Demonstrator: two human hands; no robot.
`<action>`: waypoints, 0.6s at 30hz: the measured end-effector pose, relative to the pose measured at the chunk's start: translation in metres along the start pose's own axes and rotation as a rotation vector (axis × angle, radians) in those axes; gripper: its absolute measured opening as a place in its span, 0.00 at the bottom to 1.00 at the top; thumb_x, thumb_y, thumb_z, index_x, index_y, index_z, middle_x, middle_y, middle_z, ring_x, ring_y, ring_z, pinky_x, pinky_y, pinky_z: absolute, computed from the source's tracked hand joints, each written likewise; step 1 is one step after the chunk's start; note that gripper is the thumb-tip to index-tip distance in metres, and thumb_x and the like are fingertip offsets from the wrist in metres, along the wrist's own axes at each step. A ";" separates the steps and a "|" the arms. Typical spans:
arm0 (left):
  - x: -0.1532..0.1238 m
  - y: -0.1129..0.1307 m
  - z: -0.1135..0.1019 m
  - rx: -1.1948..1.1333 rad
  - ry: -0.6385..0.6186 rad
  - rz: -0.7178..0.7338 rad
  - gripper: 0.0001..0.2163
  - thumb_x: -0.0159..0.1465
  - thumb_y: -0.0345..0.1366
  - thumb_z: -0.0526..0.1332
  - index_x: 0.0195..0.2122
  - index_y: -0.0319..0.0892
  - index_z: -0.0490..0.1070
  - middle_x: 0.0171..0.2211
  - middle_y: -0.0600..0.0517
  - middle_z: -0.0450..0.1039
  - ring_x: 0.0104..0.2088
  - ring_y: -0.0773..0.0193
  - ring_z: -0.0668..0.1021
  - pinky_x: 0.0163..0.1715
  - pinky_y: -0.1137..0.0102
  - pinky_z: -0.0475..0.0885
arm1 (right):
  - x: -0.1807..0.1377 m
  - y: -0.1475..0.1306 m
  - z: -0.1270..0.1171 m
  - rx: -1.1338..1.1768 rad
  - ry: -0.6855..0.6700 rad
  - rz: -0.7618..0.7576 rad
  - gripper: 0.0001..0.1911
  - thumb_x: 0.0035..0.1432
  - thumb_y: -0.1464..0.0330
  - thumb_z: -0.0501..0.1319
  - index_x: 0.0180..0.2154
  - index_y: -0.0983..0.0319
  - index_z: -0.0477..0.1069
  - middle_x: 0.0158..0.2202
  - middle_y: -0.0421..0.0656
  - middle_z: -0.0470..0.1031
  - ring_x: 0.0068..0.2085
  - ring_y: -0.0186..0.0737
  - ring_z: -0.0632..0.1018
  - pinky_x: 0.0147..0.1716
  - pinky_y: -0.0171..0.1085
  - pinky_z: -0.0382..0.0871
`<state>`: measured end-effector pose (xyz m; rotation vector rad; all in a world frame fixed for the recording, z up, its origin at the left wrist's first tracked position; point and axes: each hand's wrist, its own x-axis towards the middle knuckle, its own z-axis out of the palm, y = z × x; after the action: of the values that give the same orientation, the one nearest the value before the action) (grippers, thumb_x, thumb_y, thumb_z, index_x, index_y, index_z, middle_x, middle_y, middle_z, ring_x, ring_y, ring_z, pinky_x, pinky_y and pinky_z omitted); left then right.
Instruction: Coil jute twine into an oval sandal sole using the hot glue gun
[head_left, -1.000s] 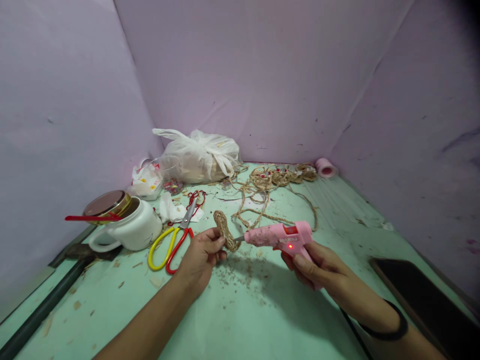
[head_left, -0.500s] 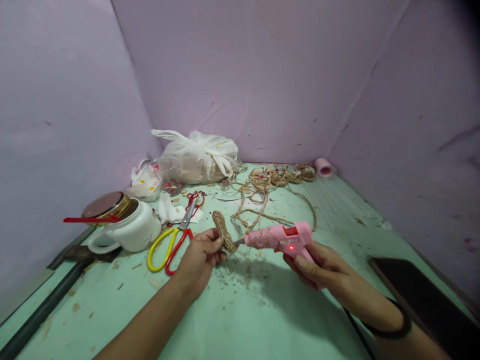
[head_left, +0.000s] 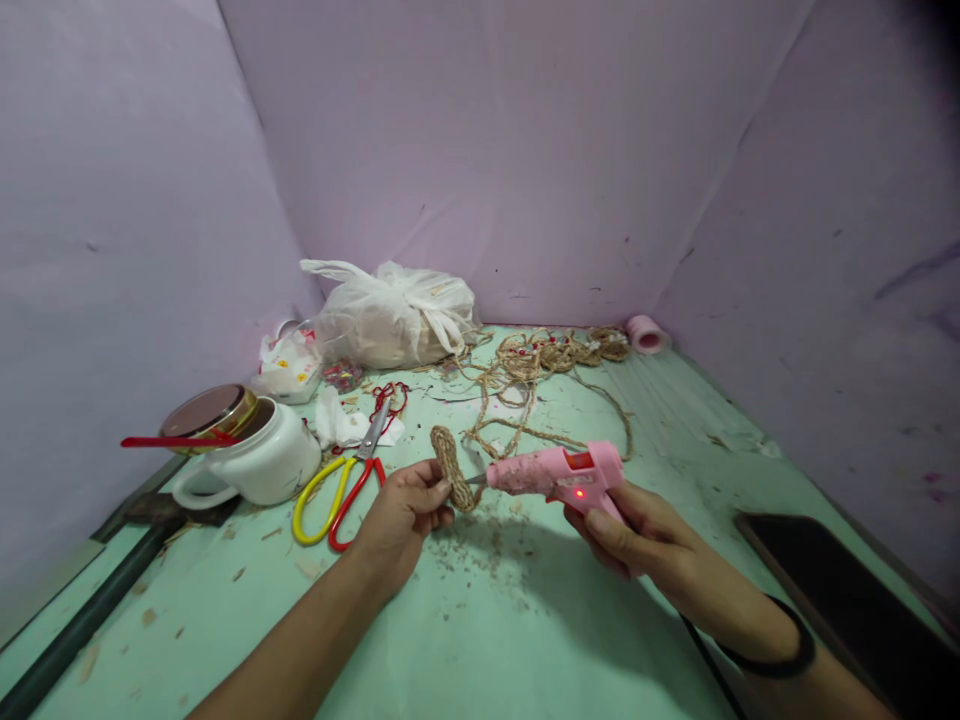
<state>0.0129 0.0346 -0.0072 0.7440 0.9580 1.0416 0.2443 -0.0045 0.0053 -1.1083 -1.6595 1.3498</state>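
My left hand (head_left: 411,508) pinches a small coil of braided jute rope (head_left: 451,470) by its left side, held on edge above the table. A pink hot glue gun (head_left: 559,472) with a glowing red light is gripped in my right hand (head_left: 637,530). Its metal nozzle points left and meets the lower right part of the coil; whether it touches is hard to tell. Scissors (head_left: 352,490) with one yellow and one red handle lie just left of my left hand, blades pointing away. Loose jute cord (head_left: 525,432) trails across the table behind the glue gun.
On the left stand a white mug (head_left: 274,465), a round gold-rimmed lid (head_left: 214,412) and a hammer (head_left: 112,590). A white plastic bag (head_left: 397,315) sits at the back, beside beaded jute pieces (head_left: 559,350) and a pink roll (head_left: 646,335). A dark phone (head_left: 832,600) lies at right.
The jute coil has turned slightly in my left hand, and the nozzle now lies a little higher along it. Both hands keep their grips.
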 end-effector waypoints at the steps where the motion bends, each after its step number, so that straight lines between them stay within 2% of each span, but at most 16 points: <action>1: 0.000 0.000 0.000 0.007 -0.002 -0.002 0.11 0.39 0.34 0.70 0.24 0.36 0.75 0.22 0.52 0.71 0.22 0.70 0.68 0.20 0.75 0.61 | 0.000 0.000 0.000 0.001 0.000 0.002 0.19 0.60 0.52 0.54 0.31 0.61 0.63 0.21 0.34 0.55 0.21 0.30 0.57 0.20 0.33 0.50; 6: -0.003 0.000 0.001 0.033 -0.008 -0.002 0.12 0.38 0.35 0.71 0.23 0.36 0.75 0.21 0.53 0.71 0.22 0.70 0.67 0.20 0.75 0.61 | -0.001 0.000 0.001 0.014 0.004 -0.003 0.18 0.60 0.52 0.53 0.34 0.62 0.64 0.21 0.34 0.55 0.21 0.30 0.57 0.20 0.33 0.50; 18: -0.002 -0.001 0.001 0.064 -0.014 -0.001 0.12 0.39 0.35 0.71 0.25 0.36 0.76 0.22 0.52 0.72 0.22 0.70 0.68 0.21 0.75 0.61 | 0.000 0.002 0.002 0.049 0.024 -0.011 0.18 0.60 0.53 0.54 0.33 0.62 0.64 0.21 0.33 0.56 0.21 0.29 0.57 0.19 0.32 0.50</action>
<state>0.0137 0.0327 -0.0072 0.8025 0.9841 1.0071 0.2428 -0.0054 0.0029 -1.0811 -1.6050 1.3583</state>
